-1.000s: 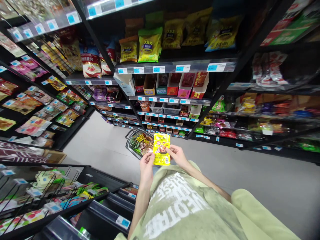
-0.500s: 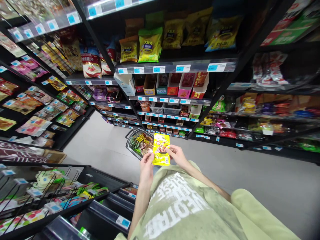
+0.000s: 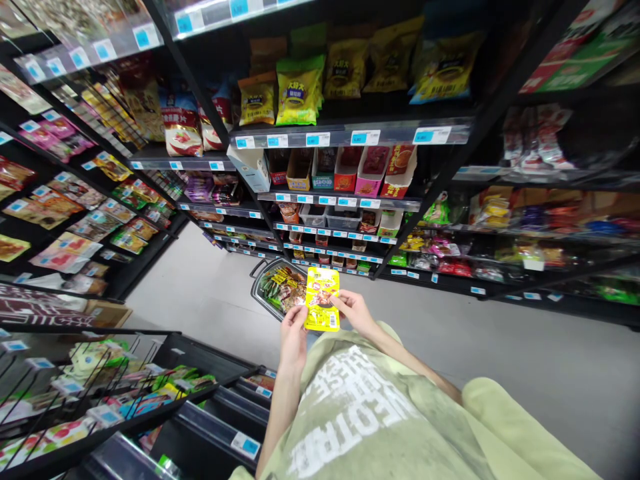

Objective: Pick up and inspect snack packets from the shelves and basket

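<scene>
Yellow packet [image 3: 320,321]: held in front of the person's body, printed face toward the head camera, its upper end pointing away from the shirt [image 3: 350,413]. Left hand [image 3: 294,340]: fingers closed narrowly on the packet's lower left edge. Right hand [image 3: 359,313]: fingers pinched at its right side, the tips lying over the printed front. Step in hand, as judged: a two-handed hold with the face presented for viewing. Any move from here calls for both hands to travel together, or for one to keep its pinch while the other lets go.

Beside the packet in this view, a dark-rimmed basket [image 3: 267,308] stands on the grey floor [image 3: 200,293], containing assorted packets [image 3: 280,283]. Beyond it, shelving carries open boxes [image 3: 345,177] and, higher up, yellow and green bags [image 3: 297,93].
</scene>
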Motion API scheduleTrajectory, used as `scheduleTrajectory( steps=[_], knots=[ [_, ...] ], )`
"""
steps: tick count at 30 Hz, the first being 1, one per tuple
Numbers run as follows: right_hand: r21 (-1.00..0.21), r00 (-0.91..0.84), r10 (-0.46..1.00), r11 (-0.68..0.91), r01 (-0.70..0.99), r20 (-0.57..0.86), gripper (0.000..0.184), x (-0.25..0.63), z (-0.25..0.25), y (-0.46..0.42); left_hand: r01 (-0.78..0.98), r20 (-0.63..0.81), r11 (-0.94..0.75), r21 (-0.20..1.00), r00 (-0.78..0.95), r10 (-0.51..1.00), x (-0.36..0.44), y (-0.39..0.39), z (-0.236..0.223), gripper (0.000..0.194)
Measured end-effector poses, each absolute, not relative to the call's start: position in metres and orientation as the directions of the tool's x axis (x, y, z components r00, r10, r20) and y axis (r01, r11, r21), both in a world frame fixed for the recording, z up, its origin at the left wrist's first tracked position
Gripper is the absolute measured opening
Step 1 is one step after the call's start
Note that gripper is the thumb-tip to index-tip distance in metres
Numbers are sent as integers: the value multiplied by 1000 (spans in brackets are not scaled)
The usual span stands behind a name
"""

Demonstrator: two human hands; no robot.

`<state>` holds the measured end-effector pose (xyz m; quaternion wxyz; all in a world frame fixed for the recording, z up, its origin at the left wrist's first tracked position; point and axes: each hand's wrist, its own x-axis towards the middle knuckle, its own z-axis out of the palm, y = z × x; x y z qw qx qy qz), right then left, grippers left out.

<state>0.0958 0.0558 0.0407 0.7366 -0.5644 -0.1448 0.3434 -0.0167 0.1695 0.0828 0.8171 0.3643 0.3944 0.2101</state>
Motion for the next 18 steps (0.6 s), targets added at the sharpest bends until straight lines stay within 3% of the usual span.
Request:
scheduleTrajectory(
  steps=[10, 18],
  knots=[
    [-894, 687, 680, 104, -435, -255, 36, 97, 39, 56, -55, -519, 687, 724, 612, 596, -17, 170, 77, 34],
    [-901, 682, 688, 96, -424, -248, 34, 94, 41, 59, 79, -383, 477, 875, 717, 583, -21, 170, 78, 46]
  ],
)
